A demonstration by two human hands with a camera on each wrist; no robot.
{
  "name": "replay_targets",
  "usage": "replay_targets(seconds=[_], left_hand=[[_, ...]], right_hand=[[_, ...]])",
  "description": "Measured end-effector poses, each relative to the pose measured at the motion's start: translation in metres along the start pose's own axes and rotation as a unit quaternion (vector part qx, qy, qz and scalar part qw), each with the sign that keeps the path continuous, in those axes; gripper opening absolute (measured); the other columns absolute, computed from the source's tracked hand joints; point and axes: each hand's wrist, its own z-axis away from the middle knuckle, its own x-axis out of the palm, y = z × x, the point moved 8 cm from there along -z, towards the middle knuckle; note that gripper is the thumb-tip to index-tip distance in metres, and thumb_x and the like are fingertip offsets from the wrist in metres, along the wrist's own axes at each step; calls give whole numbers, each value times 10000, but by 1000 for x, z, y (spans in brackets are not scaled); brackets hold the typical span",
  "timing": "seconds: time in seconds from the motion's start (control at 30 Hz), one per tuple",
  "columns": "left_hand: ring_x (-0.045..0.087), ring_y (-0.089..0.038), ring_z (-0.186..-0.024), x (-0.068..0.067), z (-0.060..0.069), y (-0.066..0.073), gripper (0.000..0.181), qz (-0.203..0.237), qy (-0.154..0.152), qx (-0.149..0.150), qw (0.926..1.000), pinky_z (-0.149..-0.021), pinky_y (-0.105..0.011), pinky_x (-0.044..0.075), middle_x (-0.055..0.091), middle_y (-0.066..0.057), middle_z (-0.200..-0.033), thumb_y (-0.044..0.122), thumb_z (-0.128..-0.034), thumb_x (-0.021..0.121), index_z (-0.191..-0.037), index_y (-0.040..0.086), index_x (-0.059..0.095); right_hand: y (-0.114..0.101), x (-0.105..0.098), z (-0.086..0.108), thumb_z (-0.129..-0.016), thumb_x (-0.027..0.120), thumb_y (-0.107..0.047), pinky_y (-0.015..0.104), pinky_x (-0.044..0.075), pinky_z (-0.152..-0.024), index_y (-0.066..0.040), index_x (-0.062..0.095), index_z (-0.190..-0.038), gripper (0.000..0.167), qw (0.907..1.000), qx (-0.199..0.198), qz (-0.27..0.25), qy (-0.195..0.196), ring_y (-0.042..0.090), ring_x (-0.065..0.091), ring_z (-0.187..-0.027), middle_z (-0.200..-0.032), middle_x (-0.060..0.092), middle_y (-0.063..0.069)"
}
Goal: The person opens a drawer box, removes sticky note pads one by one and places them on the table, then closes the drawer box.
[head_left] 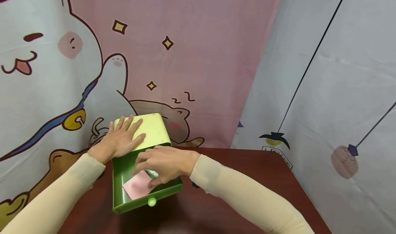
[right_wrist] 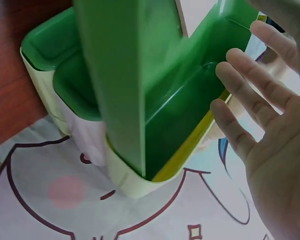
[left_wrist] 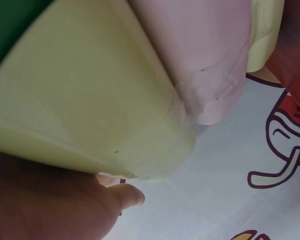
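Note:
A box with a pale yellow top (head_left: 153, 129) has its green drawer (head_left: 133, 206) pulled out toward the viewer. My left hand (head_left: 120, 141) lies on the top with its fingers spread; in the left wrist view part of this hand (left_wrist: 55, 200) shows beside the yellow casing (left_wrist: 90, 90). Over the drawer is my right hand (head_left: 165, 162), its fingers slightly bent. The right wrist view shows this hand (right_wrist: 275, 120) with fingers apart and nothing gripped. A pink square (head_left: 139, 186) lies in the drawer, next to a small whitish, shiny item (head_left: 152, 173) partly hidden by my right hand.
The box stands on a dark red-brown table (head_left: 247, 179), against a cartoon-printed cloth (head_left: 198, 55). In the right wrist view more compartments with green insides (right_wrist: 55, 42) stand beside the yellow one. A small dark object (head_left: 195, 185) shows below my right wrist.

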Motion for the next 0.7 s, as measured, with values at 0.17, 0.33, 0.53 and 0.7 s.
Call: replay_targets(seconds=[0.17, 0.33, 0.53, 0.7], left_hand=[[-16, -672, -1774, 0, -1, 0, 882, 2, 2, 6, 10000, -1354, -927, -40, 46, -313, -1948, 728, -1211, 292, -1894, 181, 182], [-23, -669, -1776, -1, -2, 0, 874, -9, 34, 15, 10000, -1360, -920, -39, 38, -307, -1950, 721, -1213, 293, -1894, 184, 185], [-5, -672, -1776, -2, -2, 0, 870, -16, 74, 10, 10000, -1364, -919, -22, 49, -310, -1948, 713, -1214, 302, -1892, 178, 197], [-17, -666, -1778, -1, -1, 0, 876, 6, 66, -4, 10000, -1369, -912, -32, 40, -304, -1951, 721, -1210, 302, -1893, 182, 195]], right_hand=[[-3, -1, -13, -1006, 912, -573, 324, 531, -1271, -428, 685, -1626, 676, 9994, -72, 152, -314, 29, 655, -1439, -1563, 688, -137], [-6, 1, -24, -1011, 907, -575, 305, 556, -1201, -461, 665, -1636, 679, 9968, -130, 451, -640, 31, 647, -1420, -1564, 677, -152], [-11, 4, -33, -1020, 889, -596, 320, 557, -1190, -470, 670, -1625, 655, 9919, -297, 798, -946, 64, 674, -1383, -1527, 691, -143], [-17, 6, -39, -1019, 900, -564, 319, 567, -1160, -495, 673, -1615, 641, 9861, -493, 1133, -1107, 77, 686, -1374, -1490, 695, -140]])
